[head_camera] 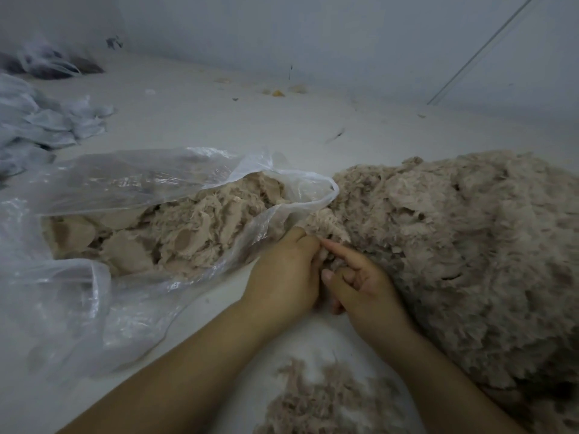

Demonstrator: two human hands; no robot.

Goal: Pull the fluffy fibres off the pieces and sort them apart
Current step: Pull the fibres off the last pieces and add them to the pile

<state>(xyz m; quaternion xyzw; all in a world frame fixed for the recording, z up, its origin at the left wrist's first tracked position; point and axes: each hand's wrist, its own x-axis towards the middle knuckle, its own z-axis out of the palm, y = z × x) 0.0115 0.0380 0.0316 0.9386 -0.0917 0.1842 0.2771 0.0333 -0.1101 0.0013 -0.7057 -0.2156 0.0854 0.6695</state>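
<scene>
The bare pale tabletop [282,130] lies open beyond the hands, out to the wall, with only small scraps scattered on it. On the right the big fluffy heap [470,252] blocks passage; on the left the open clear plastic bag [94,292] full of pieces sprawls wide. Between them a narrow gap holds both hands. Loose fibres [329,399] lie near the front edge, between the forearms

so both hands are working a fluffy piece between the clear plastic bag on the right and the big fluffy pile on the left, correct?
Not quite: the sides are swapped. The head view shows the clear plastic bag on the left and the big fluffy pile on the right. Both the left hand and right hand do work a piece between them.
</scene>
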